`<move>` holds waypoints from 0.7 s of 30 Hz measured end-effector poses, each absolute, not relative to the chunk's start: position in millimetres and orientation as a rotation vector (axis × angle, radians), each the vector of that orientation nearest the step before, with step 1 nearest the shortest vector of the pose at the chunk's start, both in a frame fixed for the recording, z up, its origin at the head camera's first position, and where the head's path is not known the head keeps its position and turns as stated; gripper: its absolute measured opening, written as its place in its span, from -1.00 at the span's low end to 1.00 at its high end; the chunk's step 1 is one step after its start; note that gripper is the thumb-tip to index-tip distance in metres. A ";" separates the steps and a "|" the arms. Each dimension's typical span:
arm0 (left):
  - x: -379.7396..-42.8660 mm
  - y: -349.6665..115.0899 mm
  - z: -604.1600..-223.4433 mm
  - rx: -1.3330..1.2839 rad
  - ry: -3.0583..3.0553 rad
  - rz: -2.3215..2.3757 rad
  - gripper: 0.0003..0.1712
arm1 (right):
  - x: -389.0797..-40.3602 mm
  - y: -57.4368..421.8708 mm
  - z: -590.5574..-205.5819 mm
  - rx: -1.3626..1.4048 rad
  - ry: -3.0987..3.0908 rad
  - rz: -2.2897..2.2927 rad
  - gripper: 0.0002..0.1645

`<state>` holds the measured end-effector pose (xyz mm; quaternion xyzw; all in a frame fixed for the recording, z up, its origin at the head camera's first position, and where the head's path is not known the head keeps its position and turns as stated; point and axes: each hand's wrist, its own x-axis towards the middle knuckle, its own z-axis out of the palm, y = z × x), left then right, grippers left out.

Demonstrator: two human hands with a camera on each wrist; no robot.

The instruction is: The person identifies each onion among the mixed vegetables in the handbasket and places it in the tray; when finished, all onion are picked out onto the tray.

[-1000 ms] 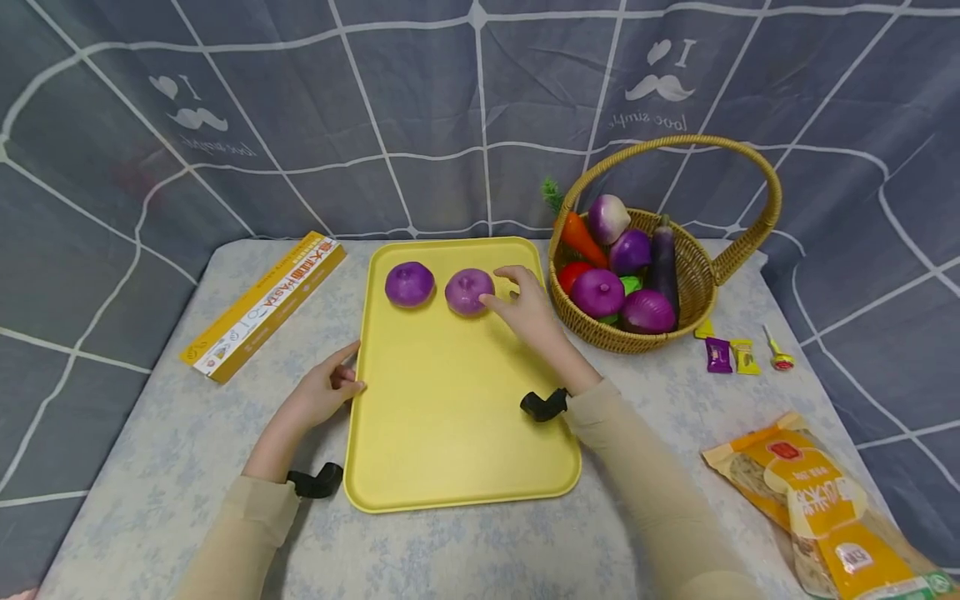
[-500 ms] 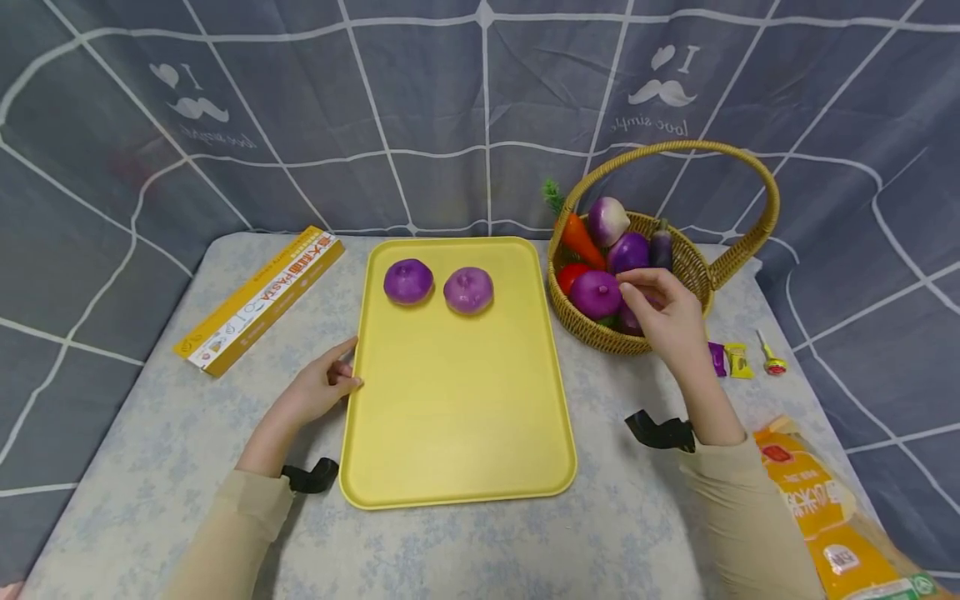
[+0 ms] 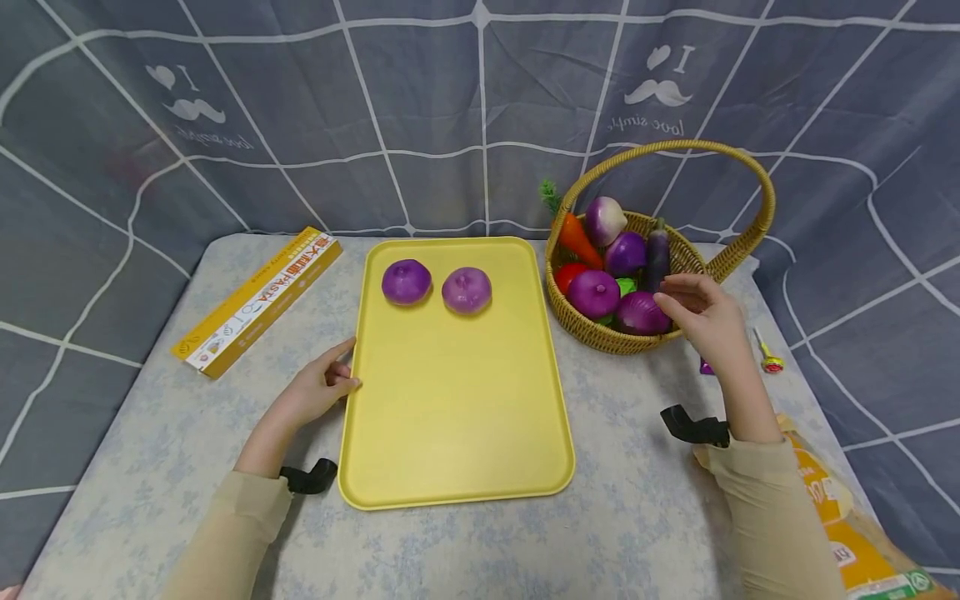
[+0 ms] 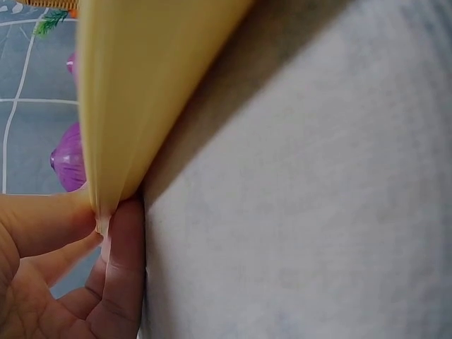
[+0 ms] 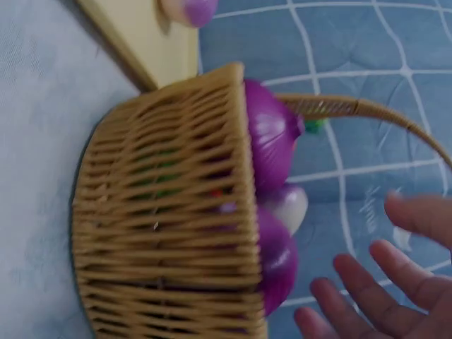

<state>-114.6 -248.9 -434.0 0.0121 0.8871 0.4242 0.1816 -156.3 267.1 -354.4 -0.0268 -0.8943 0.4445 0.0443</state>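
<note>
Since half a second ago, the person's right hand (image 3: 707, 321) has shifted from over the middle of the basket (image 3: 600, 337) to its right rim, uncovering the purple onion (image 3: 642, 314) and more of the eggplant (image 3: 657, 258). In the head view, the basket stands at the tabletop's far right corner, the onion at the front right inside it, close to the thumb. Two round purple vegetables (image 3: 593, 294) (image 3: 626, 254), a carrot (image 3: 579, 242), a red vegetable (image 3: 568, 277) and a white-and-purple one (image 3: 604, 221) crowd round it, and the tall handle (image 3: 765, 183) arches over them. The right arm partly hides a purple wrapper (image 3: 707, 367) and an orange bag (image 3: 840, 533) by the tabletop's right edge; a lollipop (image 3: 769, 357) lies just beside the arm. The left hand (image 3: 317, 393) is at the left edge of the yellow tray (image 3: 457, 417), whose far end bears two purple bulbs (image 3: 407, 282) (image 3: 467, 291). A pasta box (image 3: 258, 302) slants near the tabletop's far left corner.

In the left wrist view, that hand pinches the tray's rim between thumb and fingers.

In the right wrist view, the right hand's fingers are spread and hold nothing, with a gap between them and the onion; the basket's woven wall (image 5: 162, 205) hides most of its contents.
</note>
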 end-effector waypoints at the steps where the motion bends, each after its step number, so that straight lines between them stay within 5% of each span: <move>1: -114.7 -248.8 -433.9 0.033 2.504 1.197 -0.19 | -157.8 268.4 -355.1 -0.074 -2.781 1.344 -0.36; 12: -115.1 -248.6 -433.1 0.014 2.488 1.200 -0.18 | -175.6 272.7 -362.6 0.074 -3.078 1.151 -0.12; 21: -115.2 -249.6 -433.8 -0.002 2.488 1.193 -0.18 | -181.4 269.9 -373.4 0.091 -3.124 0.992 -0.16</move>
